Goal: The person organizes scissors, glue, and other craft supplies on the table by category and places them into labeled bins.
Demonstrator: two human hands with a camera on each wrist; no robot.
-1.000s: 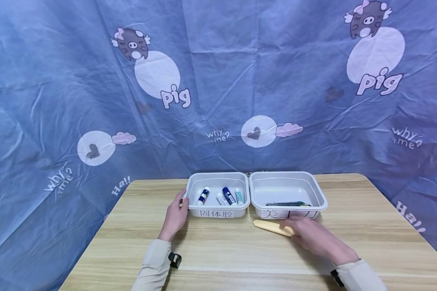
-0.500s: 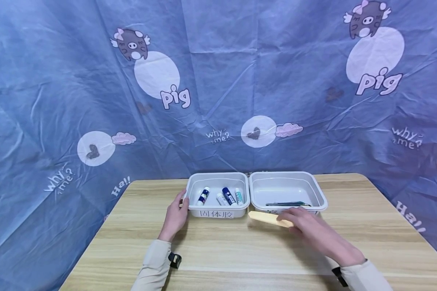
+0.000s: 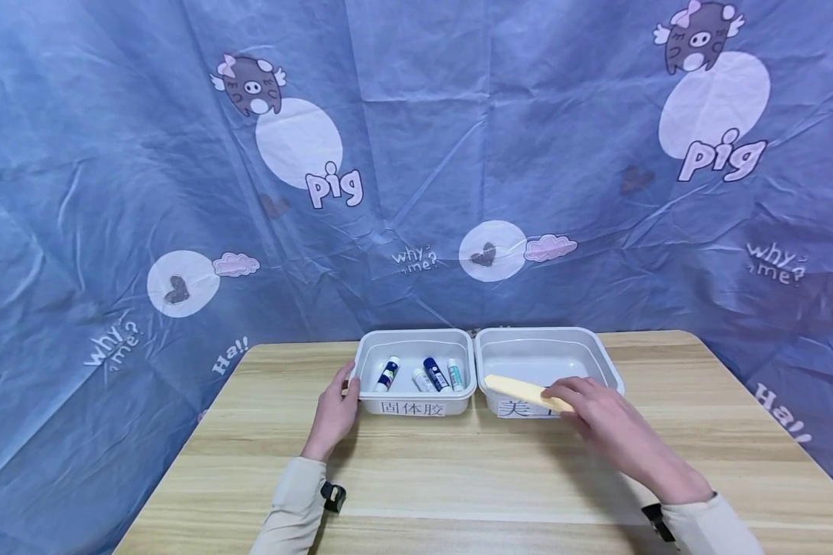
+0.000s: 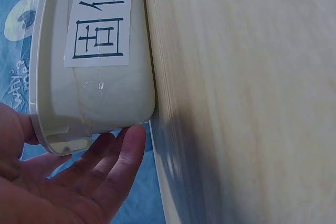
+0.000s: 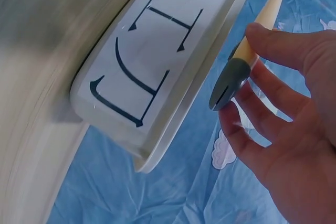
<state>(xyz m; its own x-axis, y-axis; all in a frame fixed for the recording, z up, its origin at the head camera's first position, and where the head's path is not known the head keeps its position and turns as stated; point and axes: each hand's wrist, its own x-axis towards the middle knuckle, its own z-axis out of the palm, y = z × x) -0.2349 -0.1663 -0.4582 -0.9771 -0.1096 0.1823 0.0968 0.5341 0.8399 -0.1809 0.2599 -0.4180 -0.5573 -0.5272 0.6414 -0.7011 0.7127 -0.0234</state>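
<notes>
My right hand (image 3: 607, 424) pinches a pale yellow utility knife (image 3: 517, 387) above the front rim of the right white plastic bin (image 3: 548, 330). In the right wrist view, the knife (image 5: 270, 11) has a dark grey end, held between thumb and fingers, beside the bin's labelled wall. My left hand (image 3: 335, 416) holds the left end of the left white plastic bin (image 3: 416, 333); in the left wrist view, a digit is at the rim and fingertips (image 4: 134, 142) touch the wall below. Several glue sticks (image 3: 436, 375) lie inside that bin.
Both bins stand side by side near the back edge of a wooden table (image 3: 416, 486), with paper labels (image 3: 412, 409) on their fronts. A blue patterned cloth (image 3: 416, 193) hangs behind. My hand and the knife hide the thin dark items in the right bin.
My right hand has lifted the utility knife from the tabletop in front of the right bin up over its front rim. The left hand and left bin have stayed still.
</notes>
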